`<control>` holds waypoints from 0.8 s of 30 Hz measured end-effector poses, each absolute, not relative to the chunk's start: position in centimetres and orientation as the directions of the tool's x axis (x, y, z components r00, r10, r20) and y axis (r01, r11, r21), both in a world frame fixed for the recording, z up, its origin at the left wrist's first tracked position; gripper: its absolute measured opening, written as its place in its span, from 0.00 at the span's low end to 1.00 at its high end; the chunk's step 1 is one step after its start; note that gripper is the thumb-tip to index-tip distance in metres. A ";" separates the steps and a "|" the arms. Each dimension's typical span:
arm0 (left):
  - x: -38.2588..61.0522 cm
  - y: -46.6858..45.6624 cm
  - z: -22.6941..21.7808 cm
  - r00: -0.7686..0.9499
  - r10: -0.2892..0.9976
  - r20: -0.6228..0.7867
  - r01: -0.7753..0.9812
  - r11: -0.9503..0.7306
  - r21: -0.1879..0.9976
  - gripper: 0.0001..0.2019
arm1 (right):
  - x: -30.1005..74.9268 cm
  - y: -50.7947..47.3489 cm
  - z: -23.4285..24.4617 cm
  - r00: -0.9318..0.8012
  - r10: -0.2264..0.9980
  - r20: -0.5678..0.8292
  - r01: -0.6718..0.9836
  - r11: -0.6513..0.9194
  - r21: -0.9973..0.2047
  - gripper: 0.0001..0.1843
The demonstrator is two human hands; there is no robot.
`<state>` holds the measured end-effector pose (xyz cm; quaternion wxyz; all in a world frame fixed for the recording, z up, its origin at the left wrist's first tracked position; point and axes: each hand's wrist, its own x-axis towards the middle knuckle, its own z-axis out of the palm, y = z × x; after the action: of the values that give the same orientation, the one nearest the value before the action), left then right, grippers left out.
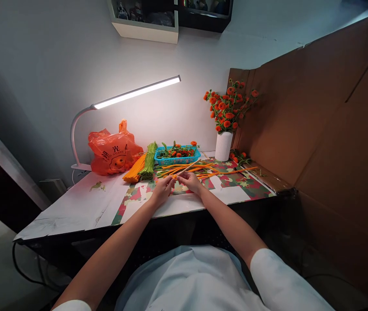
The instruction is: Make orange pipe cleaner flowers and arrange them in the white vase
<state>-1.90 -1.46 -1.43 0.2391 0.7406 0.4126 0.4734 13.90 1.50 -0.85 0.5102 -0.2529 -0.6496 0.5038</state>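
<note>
My left hand (164,190) and my right hand (189,181) meet just above the front of the table, fingertips pinched close together. A thin pale stick (190,166) slants up and to the right from between them, its lower end at my right fingers. A bit of orange pipe cleaner (174,176) shows at my left fingertips; the fingers partly hide it. Just beyond both hands, several loose orange pipe cleaners (209,167) lie spread on the table. Left of these lie a bundle of orange pipe cleaners (134,170) and a bundle of green pipe cleaners (149,162).
A blue basket (177,161) at the back holds orange flowers with green stems. Right of it stands a white ribbed vase (223,147) of orange flowers (229,108). An orange plastic bag (114,149) sits under a lit lamp (136,92). Cardboard (316,116) walls the right side.
</note>
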 end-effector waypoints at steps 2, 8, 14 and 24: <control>-1.9 -1.4 -1.4 0.254 0.860 0.444 0.282 -0.504 0.816 0.23 | 14.0 1.5 -0.8 -0.368 0.834 0.411 -0.172 0.374 -0.912 0.26; -2.1 -1.2 -1.1 0.413 0.886 0.212 0.077 -0.266 0.961 0.24 | 14.2 1.5 -0.7 -0.389 0.822 0.417 -0.106 0.409 -0.906 0.27; -2.0 -1.0 -1.7 0.338 0.883 0.325 0.233 -0.413 0.881 0.21 | 14.2 1.9 -1.1 -0.327 0.856 0.401 -0.089 0.394 -0.915 0.25; -1.6 -1.8 -1.2 0.343 0.748 0.567 0.674 -0.617 0.406 0.10 | 14.2 2.0 -1.2 -0.261 0.889 0.378 -0.068 0.373 -0.925 0.22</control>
<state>-1.58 -1.81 -1.17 0.0501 0.8180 0.4346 0.3733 14.20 2.00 -1.19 0.5187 -0.3173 -0.6462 0.4612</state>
